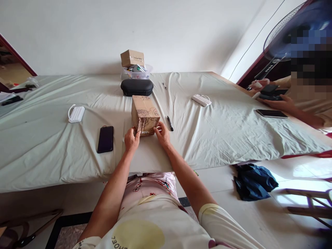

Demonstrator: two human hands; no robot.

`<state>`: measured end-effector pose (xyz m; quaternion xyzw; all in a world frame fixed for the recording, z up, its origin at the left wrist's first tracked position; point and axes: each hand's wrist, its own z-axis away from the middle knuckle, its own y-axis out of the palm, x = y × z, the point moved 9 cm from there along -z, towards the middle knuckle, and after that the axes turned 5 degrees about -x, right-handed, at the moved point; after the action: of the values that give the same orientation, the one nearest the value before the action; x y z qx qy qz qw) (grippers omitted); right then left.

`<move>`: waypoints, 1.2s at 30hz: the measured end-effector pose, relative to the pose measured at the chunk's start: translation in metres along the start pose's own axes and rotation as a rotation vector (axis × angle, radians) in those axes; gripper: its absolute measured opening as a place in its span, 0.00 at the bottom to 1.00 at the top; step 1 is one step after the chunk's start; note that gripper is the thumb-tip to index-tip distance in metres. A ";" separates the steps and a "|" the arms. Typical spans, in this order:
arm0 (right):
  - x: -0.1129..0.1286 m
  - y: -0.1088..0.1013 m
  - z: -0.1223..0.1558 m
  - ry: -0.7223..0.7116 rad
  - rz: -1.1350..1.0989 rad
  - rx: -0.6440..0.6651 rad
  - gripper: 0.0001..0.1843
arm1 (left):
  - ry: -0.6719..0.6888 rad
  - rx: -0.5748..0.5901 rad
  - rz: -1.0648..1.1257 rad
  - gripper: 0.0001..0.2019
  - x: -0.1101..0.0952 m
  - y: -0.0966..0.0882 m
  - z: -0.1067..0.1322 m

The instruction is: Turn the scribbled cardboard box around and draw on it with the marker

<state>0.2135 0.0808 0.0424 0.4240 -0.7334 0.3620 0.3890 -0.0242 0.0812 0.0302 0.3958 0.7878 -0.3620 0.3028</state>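
A brown cardboard box (145, 110) with dark scribbled lines on its top and near side stands on the cloth-covered table (220, 135) in front of me. My left hand (132, 139) grips its near left edge, thumb on the near face. At the near right corner, my right hand (162, 134) holds the box with thumb and bent fingers. Just right of the box lies a black marker (170, 123). A black smartphone (105, 139) rests to the left of my left hand.
Behind the box sit a black hard case (137, 87) and a clear plastic tub (136, 74) with a smaller carton (132, 58) on top. White corded blocks (77, 114) lie on both sides. At right, another person's hands (281, 102) hold a dark object near a phone (271, 113).
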 end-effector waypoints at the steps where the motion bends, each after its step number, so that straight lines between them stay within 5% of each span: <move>1: -0.003 0.005 0.001 0.009 0.042 0.047 0.25 | -0.016 0.012 -0.013 0.22 0.002 0.001 0.000; 9: -0.001 0.016 0.008 -0.072 0.234 0.143 0.24 | -0.142 0.062 -0.115 0.15 0.007 -0.003 -0.001; 19: 0.026 0.016 0.015 -0.236 0.046 0.184 0.43 | -0.130 0.053 0.240 0.24 -0.005 -0.004 -0.003; 24: 0.034 0.018 0.018 -0.256 -0.013 0.179 0.40 | -0.171 0.025 0.381 0.24 0.000 -0.003 -0.004; 31: 0.014 -0.017 0.002 -0.062 -0.044 -0.093 0.36 | -0.296 0.162 0.696 0.24 0.005 0.016 0.000; 36: -0.009 -0.046 -0.008 0.082 -0.044 -0.315 0.36 | -0.361 0.129 0.821 0.21 0.009 0.015 0.001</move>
<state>0.2601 0.0732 0.0472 0.3583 -0.7552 0.2508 0.4882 -0.0159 0.0906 0.0173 0.6241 0.4759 -0.3234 0.5286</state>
